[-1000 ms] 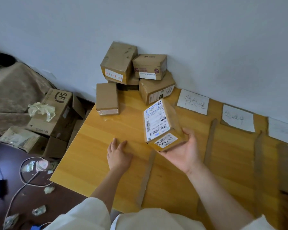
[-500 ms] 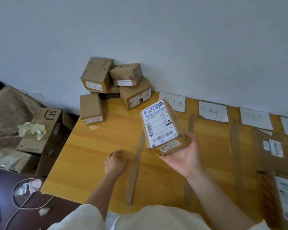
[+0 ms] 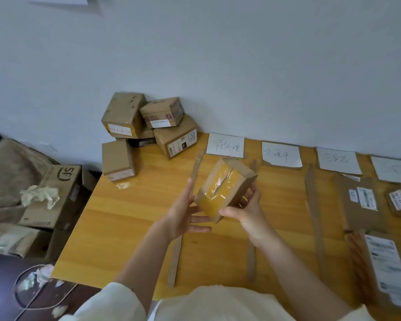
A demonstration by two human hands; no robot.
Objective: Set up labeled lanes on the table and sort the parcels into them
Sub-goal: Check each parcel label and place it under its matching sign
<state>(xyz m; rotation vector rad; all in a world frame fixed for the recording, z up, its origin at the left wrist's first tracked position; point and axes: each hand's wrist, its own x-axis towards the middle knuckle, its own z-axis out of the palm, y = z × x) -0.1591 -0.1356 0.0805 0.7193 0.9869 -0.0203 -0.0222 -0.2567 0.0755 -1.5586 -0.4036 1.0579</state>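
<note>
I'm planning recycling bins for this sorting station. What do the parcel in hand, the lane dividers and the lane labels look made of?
Parcel: brown corrugated-looking cardboard, its seam sealed with glossy yellowish tape that wrinkles and glints. Lane dividers: matte brown strips, probably cut cardboard. Lane labels: thin white paper sheets with handwriting.

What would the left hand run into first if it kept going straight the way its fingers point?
Most likely the parcel itself: the left hand lies open against the box's left side, fingers aimed up and toward it. If it slipped past, the cardboard strip on the table would come next, though depth is unclear.
</note>
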